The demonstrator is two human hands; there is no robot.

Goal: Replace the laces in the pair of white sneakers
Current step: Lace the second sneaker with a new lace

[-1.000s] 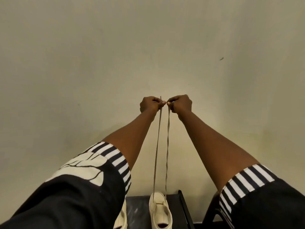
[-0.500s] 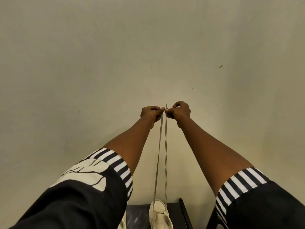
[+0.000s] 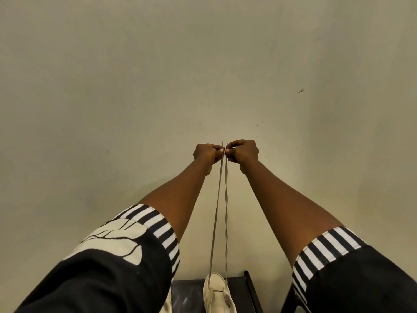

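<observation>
A white sneaker (image 3: 217, 294) stands on a black table (image 3: 239, 288) at the bottom middle of the view. Two strands of one pale lace (image 3: 216, 211) rise taut from its eyelets. My left hand (image 3: 206, 152) pinches the left strand's end and my right hand (image 3: 243, 152) pinches the right strand's end. Both hands are raised high, side by side, thumbs almost touching. A sliver of the second white sneaker (image 3: 168, 303) shows behind my left sleeve, mostly hidden.
A plain beige wall (image 3: 158, 86) fills the background close behind the table. The table's raised black rim (image 3: 250, 290) runs at its right edge. My black sleeves with striped cuffs cover the lower corners.
My hands have come closer together with the lace ends, so the two strands now run nearly parallel. The view has tilted up slightly, and less of the sneaker shows.
</observation>
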